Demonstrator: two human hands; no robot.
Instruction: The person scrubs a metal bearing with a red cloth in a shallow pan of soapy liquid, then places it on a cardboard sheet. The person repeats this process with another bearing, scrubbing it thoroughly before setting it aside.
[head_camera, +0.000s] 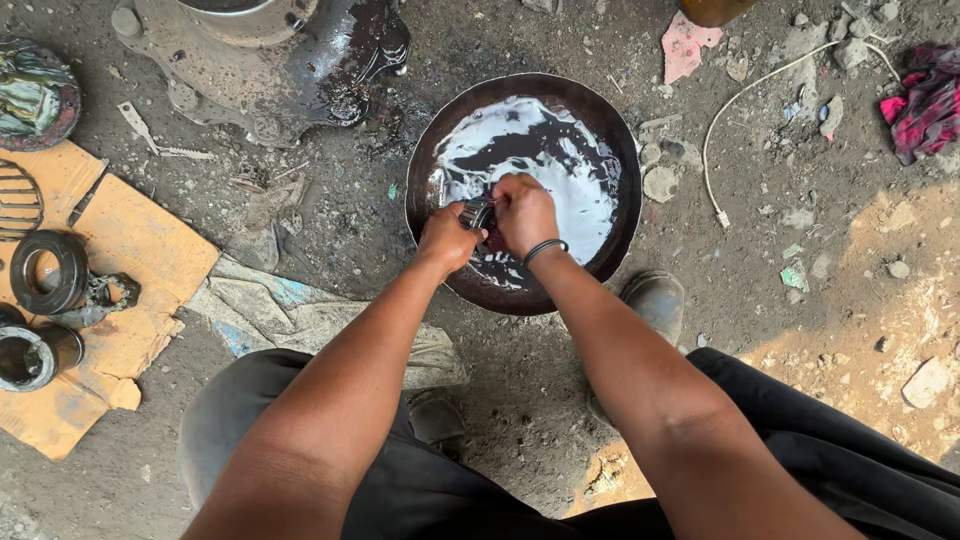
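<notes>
Work in hand: you hold a small ribbed metal part (478, 212), likely a bearing, over the wide dark pan (620, 150) of milky liquid, both hands closed on it.
Left hand (445, 238): fingers wrapped round the part's left end, a firm narrow hold.
Right hand (524, 213): closed over the top of the part, a black band at the wrist; the fingertips are hidden, so how they sit cannot be told.
Progress: by my judgement the washing is under way; the part sits at the liquid's surface and looks wet, but how clean it is cannot be told.
Left to do: a dark ring (47, 271) and a metal cup (38, 355) lie on the cardboard (140, 240) to your left, well apart from the pan; they look greasy.
Surface: bare dirt ground with stones, scraps, a white cord (745, 95) and a red checked rag (927, 100).
Surroundings: a large oily metal housing (265, 60) stands beyond the pan; your shoe (655, 300) rests just beside the pan's near rim.
</notes>
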